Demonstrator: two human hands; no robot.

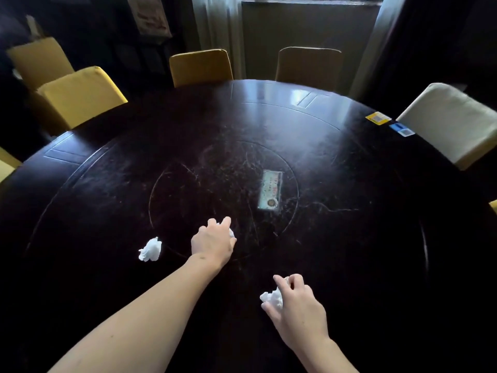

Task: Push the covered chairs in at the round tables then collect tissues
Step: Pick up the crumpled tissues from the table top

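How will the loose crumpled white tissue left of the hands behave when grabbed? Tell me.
The crumpled white tissue looks soft and very light, so it should probably squash in a hand. It may slide easily on the glossy dark round table. Its lumpy shape seems unlikely to roll.

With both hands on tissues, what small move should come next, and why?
Probably reach the left hand, already gripping a tissue, over to the loose crumpled tissue just to its left; the right hand already holds one.

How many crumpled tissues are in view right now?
3: one loose tissue on the table left of the left hand; one tissue in its grip; one tissue in the right hand.
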